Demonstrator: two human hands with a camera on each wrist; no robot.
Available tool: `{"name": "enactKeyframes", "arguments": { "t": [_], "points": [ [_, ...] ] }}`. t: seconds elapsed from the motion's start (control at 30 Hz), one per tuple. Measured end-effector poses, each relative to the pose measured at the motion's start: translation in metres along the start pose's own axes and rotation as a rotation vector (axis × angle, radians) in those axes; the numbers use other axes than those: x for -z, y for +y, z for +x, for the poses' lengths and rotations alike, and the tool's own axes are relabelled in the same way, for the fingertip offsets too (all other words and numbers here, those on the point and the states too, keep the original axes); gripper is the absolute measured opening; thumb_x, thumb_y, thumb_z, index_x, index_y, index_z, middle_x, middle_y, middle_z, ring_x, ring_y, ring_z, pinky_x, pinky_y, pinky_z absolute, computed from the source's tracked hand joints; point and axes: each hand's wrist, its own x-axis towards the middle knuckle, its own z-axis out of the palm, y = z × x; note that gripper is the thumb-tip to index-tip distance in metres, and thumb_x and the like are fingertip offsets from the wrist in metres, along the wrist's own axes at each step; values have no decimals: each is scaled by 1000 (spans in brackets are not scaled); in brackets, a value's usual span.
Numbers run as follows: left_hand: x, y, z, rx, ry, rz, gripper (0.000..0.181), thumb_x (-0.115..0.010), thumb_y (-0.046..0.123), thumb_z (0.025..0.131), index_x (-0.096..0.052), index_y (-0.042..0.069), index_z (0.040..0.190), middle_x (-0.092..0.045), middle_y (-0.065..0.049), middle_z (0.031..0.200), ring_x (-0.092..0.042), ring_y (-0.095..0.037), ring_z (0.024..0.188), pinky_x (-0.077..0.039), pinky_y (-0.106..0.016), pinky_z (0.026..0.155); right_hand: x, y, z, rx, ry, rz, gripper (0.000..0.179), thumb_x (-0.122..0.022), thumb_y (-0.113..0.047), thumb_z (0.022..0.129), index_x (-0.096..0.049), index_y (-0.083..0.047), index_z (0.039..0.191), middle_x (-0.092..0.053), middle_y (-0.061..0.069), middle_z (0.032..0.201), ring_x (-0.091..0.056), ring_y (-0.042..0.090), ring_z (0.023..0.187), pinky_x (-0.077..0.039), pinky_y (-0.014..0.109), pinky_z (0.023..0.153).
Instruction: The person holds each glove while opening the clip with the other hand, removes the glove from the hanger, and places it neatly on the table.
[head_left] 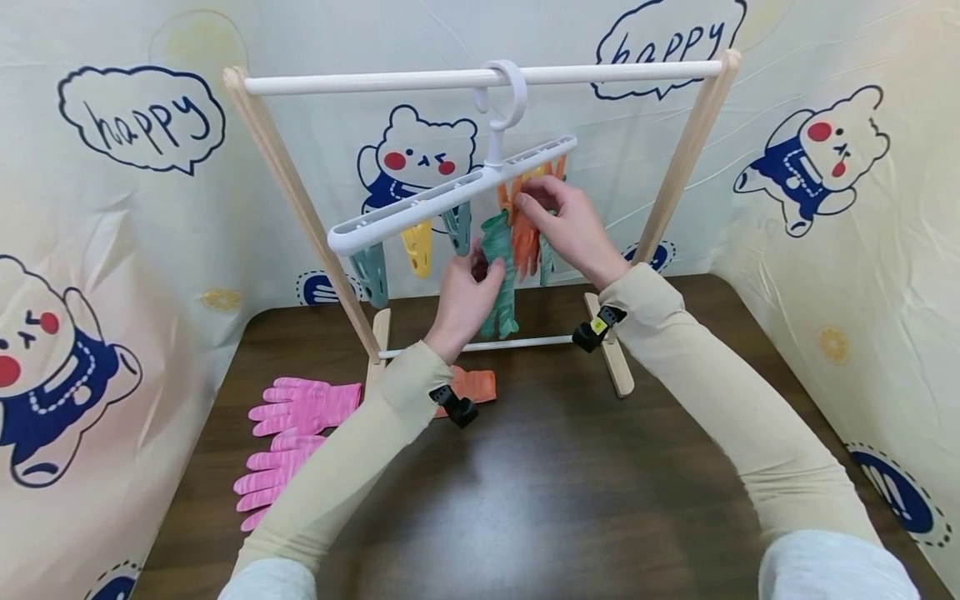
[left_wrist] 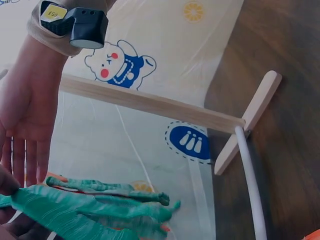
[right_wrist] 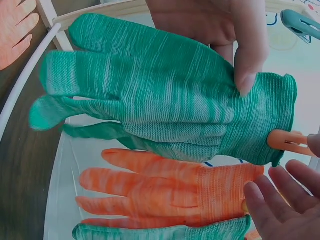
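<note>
A green knit glove (right_wrist: 165, 95) hangs fingers-down from the white clip hanger (head_left: 450, 197), an orange clothespin (right_wrist: 280, 139) at its cuff. My left hand (head_left: 467, 302) pinches this glove near the cuff, thumb on the front. At the clothespin, my right hand (head_left: 567, 223) holds the handle end between thumb and fingers; the thumb's contact is partly cut off in the right wrist view. Beside the green glove hang an orange glove (right_wrist: 165, 190) and another green glove (right_wrist: 160, 233). Teal clothespin (head_left: 369, 275), yellow clothespin (head_left: 417, 250) and a second teal clothespin (head_left: 458, 229) hang at the left part, holding nothing.
The hanger hooks over the white rod (head_left: 360, 82) of a wooden-sided rack (head_left: 296, 200) standing on the brown table (head_left: 585, 492). Pink gloves (head_left: 309, 405) lie at the table's left. Another orange glove (head_left: 476, 385) lies by the rack's lower bar (head_left: 532, 342), partly behind my left wrist.
</note>
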Motion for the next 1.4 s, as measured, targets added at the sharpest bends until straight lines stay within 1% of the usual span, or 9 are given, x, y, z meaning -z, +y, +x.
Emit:
{"name": "enactKeyframes", "arguments": {
  "t": [0.07, 0.2, 0.27, 0.4, 0.63, 0.83, 1.03, 1.1, 1.4],
  "points": [
    [0, 0, -2, -9, 18, -13, 13, -55, 16, 104, -56, 5, 97, -53, -5, 74, -49, -18, 69, -38, -28, 64, -1, 1, 1, -3, -9, 25, 45, -58, -34, 107, -60, -5, 141, -67, 12, 131, -64, 28, 116, -53, 44, 101],
    [0, 0, -4, -14, 39, -38, 14, -53, 12, 102, -54, 1, 109, -36, 2, 64, -35, -12, 58, -28, -27, 57, -2, 1, 1, -10, -25, 66, 44, -54, -33, 109, -59, -5, 143, -66, 14, 132, -63, 27, 116, -51, 46, 104],
    [1, -1, -5, -15, 39, -56, 26, -52, 10, 102, -51, 0, 126, -34, 3, 64, -33, -11, 57, -28, -27, 57, -2, 0, 1, -20, -29, 93, 44, -52, -31, 110, -58, -5, 144, -65, 14, 131, -64, 26, 114, -51, 48, 104],
    [1, -1, -6, -22, 31, -76, 35, -51, 6, 103, -48, -4, 136, -31, 2, 64, -30, -12, 55, -27, -28, 57, -6, -3, 1, -41, -40, 146, 40, -49, -30, 111, -59, -5, 141, -65, 15, 122, -63, 29, 108, -51, 49, 101],
    [3, -2, -7, -13, 7, -105, 30, -50, 5, 102, -48, -5, 130, -29, 2, 66, -29, -13, 56, -27, -28, 57, -13, -5, 2, -63, -66, 276, 45, -44, -29, 113, -51, -10, 153, -61, 11, 144, -61, 23, 128, -49, 42, 108],
    [5, -1, -9, -10, -10, -84, 38, -49, 6, 103, -48, -5, 139, -31, 1, 64, -30, -14, 55, -27, -28, 56, -12, -6, 2, -110, -71, 374, 46, -47, -29, 112, -50, -10, 154, -62, 13, 144, -62, 25, 129, -46, 43, 112],
    [6, 0, -10, -10, -16, -63, 5, -49, 6, 104, -48, 3, 107, -34, 1, 63, -34, -14, 56, -29, -28, 56, -11, -5, 3, -158, -45, 453, 45, -52, -28, 110, -54, -9, 151, -64, 13, 140, -63, 23, 125, -46, 42, 112],
    [6, 1, -11, -8, -20, -55, 6, -49, 7, 104, -44, 5, 100, -35, 1, 64, -36, -14, 57, -30, -28, 56, -11, -5, 3, -181, -26, 483, 45, -54, -28, 110, -55, -8, 150, -63, 12, 141, -62, 21, 124, -46, 42, 112],
    [9, -1, -11, -15, -34, -34, 8, -49, 8, 104, -43, 4, 108, -35, 0, 64, -36, -17, 58, -30, -29, 57, -11, -8, 4, -224, 10, 581, 43, -58, -23, 108, -58, -9, 149, -64, 10, 141, -60, 19, 123, -45, 39, 110]
  ]
}}
